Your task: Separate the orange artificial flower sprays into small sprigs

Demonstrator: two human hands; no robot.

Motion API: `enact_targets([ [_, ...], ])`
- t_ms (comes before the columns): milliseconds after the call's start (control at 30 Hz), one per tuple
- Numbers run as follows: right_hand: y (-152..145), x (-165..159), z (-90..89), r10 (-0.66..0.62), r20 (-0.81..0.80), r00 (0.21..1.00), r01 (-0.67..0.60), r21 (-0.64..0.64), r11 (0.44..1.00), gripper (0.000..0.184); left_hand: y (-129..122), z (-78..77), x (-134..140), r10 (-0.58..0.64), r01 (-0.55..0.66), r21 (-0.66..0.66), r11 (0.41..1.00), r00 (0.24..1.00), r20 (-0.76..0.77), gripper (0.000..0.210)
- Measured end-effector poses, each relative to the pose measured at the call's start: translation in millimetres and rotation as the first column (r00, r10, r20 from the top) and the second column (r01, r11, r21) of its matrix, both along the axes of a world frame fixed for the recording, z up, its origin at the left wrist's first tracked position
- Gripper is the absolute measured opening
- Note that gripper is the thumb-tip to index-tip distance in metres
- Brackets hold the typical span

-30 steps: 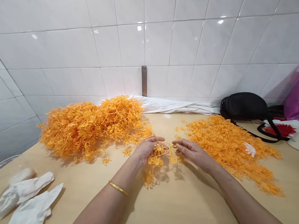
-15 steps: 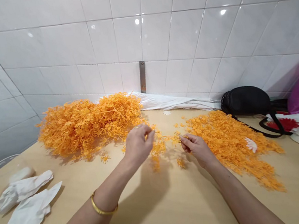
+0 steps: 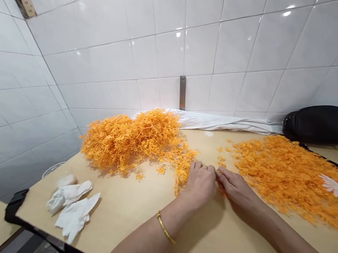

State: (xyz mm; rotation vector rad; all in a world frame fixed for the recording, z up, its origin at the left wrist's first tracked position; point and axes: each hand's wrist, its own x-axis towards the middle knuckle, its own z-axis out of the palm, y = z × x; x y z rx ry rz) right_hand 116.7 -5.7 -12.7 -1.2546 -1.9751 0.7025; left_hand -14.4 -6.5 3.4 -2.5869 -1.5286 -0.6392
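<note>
My left hand (image 3: 201,182), with a gold bangle on the wrist, is closed and meets my right hand over the table. My right hand (image 3: 238,189) pinches a small orange plastic flower piece (image 3: 219,172) between thumb and forefinger. The left fingertips close at the same piece, mostly hidden behind the knuckles. Beside the left hand, a loose tail of orange plastic flower sprays (image 3: 180,169) trails from a big tangled heap (image 3: 129,141). To the right of my right hand spreads a flat pile of loose orange flower pieces (image 3: 285,172).
A white petal-shaped piece (image 3: 331,185) lies on the right pile. Crumpled white tissues (image 3: 77,216) rest at the table's left. A black bag (image 3: 323,125) sits at the back right, and white cloth (image 3: 220,123) runs along the tiled wall (image 3: 107,63).
My hands have come together from being apart, the left one moving toward the right one. The camera view has turned left, showing more of the table's left edge and the floor.
</note>
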Motion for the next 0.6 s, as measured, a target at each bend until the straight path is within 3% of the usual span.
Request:
enact_targets([
  [167,5.0,4.7,-1.8,-0.052,-0.007,0.999,0.052,0.021,0.998,0.032,7.9,-0.8,-4.7,-0.139,0.142,-0.046,0.989,0.988,0.070,0.023],
  [267,4.4,5.4,-1.6,-0.044,-0.150,0.988,0.025,-0.127,0.992,0.035,13.0,-0.7,-9.4,-0.240,0.253,-0.061,0.966,0.956,0.167,0.021],
  [333,3.2,2.0,-0.4,-0.046,-0.296,0.954,-0.038,-0.274,0.961,0.036,17.0,-0.7,-12.9,-0.271,0.333,-0.150,0.931,0.905,0.328,0.021],
  [400,2.9,-2.7,2.0,-0.044,-0.445,0.895,-0.135,-0.363,0.922,0.037,20.2,0.4,-15.9,-0.216,0.431,-0.269,0.861,0.790,0.575,0.021],
  [467,5.4,-5.1,5.1,-0.036,-0.576,0.816,-0.220,-0.368,0.903,0.034,21.2,3.6,-18.5,-0.101,0.581,-0.332,0.743,0.587,0.803,0.018],
  [533,11.5,-0.9,8.9,-0.045,-0.697,0.715,-0.238,-0.304,0.922,0.032,20.4,8.2,-21.7,0.026,0.702,-0.298,0.647,0.370,0.929,0.016],
  [567,15.3,4.0,11.2,-0.059,-0.749,0.660,-0.212,-0.262,0.942,0.032,19.8,10.4,-23.9,0.079,0.736,-0.267,0.622,0.280,0.957,0.016],
  [600,18.7,10.4,13.8,-0.078,-0.790,0.608,-0.161,-0.219,0.962,0.032,19.5,12.0,-26.2,0.126,0.730,-0.241,0.639,0.209,0.970,0.017],
])
